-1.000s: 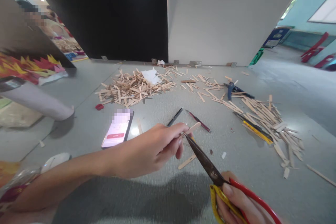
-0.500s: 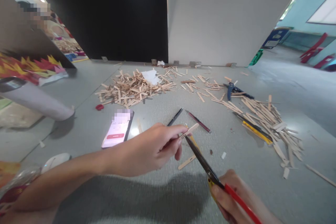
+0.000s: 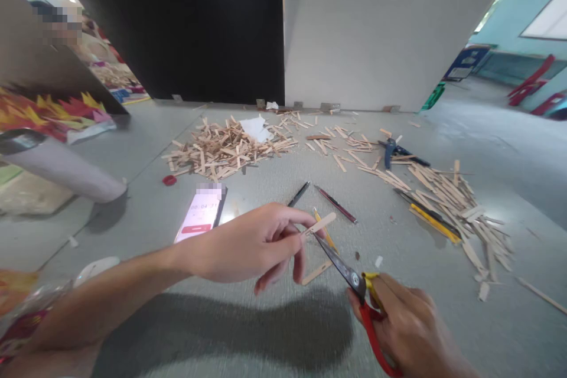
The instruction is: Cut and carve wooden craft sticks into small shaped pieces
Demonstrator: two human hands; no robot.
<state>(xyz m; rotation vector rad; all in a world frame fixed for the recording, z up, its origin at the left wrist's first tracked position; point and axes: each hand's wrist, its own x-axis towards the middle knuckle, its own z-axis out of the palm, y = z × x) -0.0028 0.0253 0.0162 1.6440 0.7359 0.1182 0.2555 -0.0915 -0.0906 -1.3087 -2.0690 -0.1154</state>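
Pinched between the thumb and fingers of my left hand (image 3: 261,245) is a wooden craft stick (image 3: 323,223), its rounded end pointing up and right. A small dark mark shows on the stick near the fingertips. My right hand (image 3: 403,322) grips scissors (image 3: 352,274) with one red and one yellow handle. The blade tips touch or nearly touch the stick beside my left fingers. Another craft stick (image 3: 316,273) lies on the table just below, and a yellow pencil-like tool (image 3: 328,236) lies behind the held stick.
A large heap of craft sticks (image 3: 221,150) lies at the back left, with more sticks (image 3: 443,189) at right. Two pens (image 3: 336,204), a phone (image 3: 201,212), a yellow cutter (image 3: 434,223) and dark blue pliers (image 3: 390,150) lie around. Upright black and white panels (image 3: 354,29) stand behind.
My right hand has turned the scissors over, so the yellow handle is now on top and the red one below. My left fingers have shifted their hold, the lower fingers spreading.
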